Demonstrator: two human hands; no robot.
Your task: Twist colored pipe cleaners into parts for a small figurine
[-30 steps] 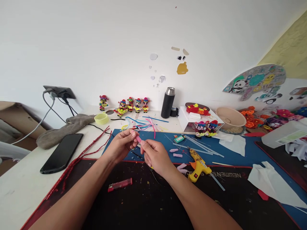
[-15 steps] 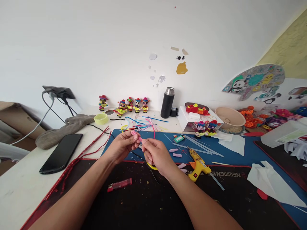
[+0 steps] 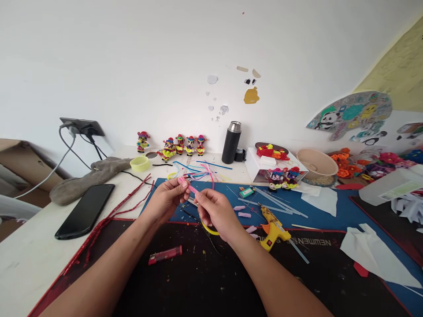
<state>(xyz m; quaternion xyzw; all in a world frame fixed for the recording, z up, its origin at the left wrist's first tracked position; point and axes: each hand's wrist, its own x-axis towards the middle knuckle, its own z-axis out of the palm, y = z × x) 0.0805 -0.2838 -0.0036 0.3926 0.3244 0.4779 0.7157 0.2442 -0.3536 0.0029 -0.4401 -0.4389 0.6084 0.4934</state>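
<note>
A short pink pipe cleaner [image 3: 192, 189], apparently folded or bunched at its left end, is stretched between my two hands above the mats. My left hand [image 3: 169, 198] pinches its left end between thumb and fingers. The right-hand end sits in the pinch of my right hand [image 3: 215, 212], whose other fingers curl in. A yellow pipe cleaner [image 3: 209, 230] shows just below my right hand; whether that hand touches it I cannot tell. Behind the hands lie loose coloured pipe cleaners [image 3: 198, 171]. Several small pale pink pieces [image 3: 244, 215] lie to the right.
A yellow glue gun [image 3: 273, 227] lies right of my hands, near clear glue sticks [image 3: 280, 201]. A red lighter [image 3: 165, 255] is on the black mat. Left are a phone [image 3: 85, 211] and red twisted stems [image 3: 109, 215]. Several small figures [image 3: 168, 149] and a black flask [image 3: 231, 143] stand behind.
My hands have parted slightly, so more of the pink pipe cleaner shows between them. The view has shifted a little; the other things lie as before.
</note>
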